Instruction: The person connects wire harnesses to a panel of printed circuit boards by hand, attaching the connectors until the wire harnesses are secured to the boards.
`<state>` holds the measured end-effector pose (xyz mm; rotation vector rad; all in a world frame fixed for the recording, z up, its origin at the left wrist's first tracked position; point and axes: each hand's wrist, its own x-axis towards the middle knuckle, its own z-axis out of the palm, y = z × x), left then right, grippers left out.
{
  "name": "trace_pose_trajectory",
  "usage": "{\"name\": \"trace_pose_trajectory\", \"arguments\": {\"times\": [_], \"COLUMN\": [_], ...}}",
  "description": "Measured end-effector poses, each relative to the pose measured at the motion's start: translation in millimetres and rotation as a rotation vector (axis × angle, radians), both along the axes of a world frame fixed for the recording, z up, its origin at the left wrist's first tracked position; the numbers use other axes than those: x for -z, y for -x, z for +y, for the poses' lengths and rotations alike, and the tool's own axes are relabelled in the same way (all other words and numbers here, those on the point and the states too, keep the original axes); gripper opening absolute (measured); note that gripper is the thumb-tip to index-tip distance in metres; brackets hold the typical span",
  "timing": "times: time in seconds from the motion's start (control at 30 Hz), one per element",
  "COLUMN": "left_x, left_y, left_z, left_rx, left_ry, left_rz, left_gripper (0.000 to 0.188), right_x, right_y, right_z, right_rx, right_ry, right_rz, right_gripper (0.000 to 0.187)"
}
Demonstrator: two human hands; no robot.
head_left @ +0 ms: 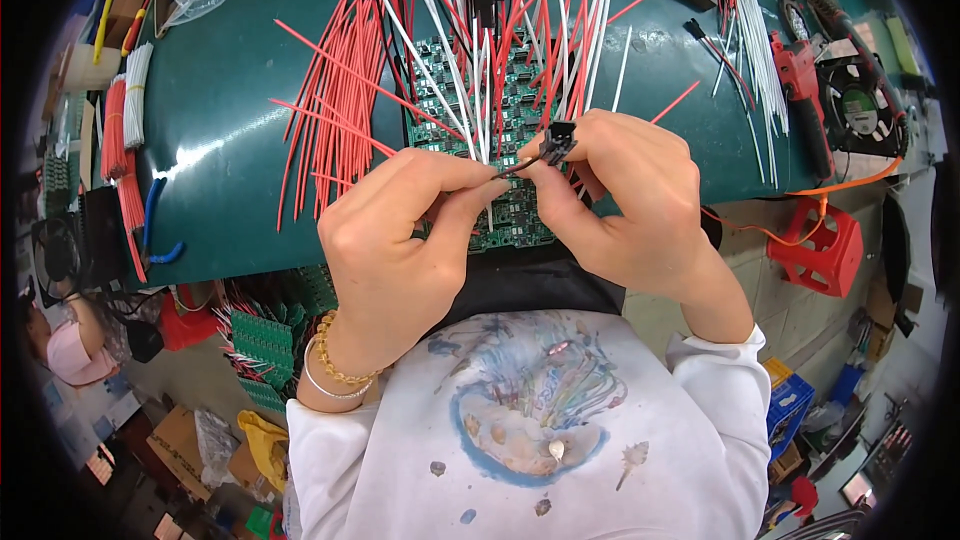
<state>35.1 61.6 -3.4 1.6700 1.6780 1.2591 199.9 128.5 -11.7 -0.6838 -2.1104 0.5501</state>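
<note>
Just above the near edge of a green circuit board panel (520,212), both hands work at chest height. A short cable with a black plug (560,138) is held between them. My left hand (400,240) is closed in a pinch on the dark wire end of that cable. In a closed grip, my right hand (630,205) holds the cable close to its plug, which sticks up above the fingers. Red and white wires rise from the panel behind my fingertips, several ending in black plugs (485,8). My fingers hide part of the panel.
Loose red wires (335,100) lie left of the panel on the green mat (220,210). White wires (765,80), a red-handled tool (800,90) and a black fan (858,105) lie to the right. A red stool (818,245) stands below the table's right side.
</note>
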Motion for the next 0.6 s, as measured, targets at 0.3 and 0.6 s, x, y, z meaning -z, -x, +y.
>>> {"name": "trace_pose_trajectory", "arguments": {"times": [0.3, 0.6], "left_x": [1.2, 1.5], "left_y": [-0.4, -0.2], "left_z": [0.1, 0.2], "left_rx": [0.015, 0.04], "left_ry": [0.003, -0.019], "left_rz": [-0.013, 0.006], "left_gripper": [0.009, 0.011], "right_x": [3.4, 7.2], "right_y": [0.7, 1.0], "right_z": [-0.7, -2.0], "right_rx": [0.008, 0.008], "right_ry": [-0.005, 0.012], "right_rz": [0.014, 0.032], "right_gripper": [0.016, 0.016]}}
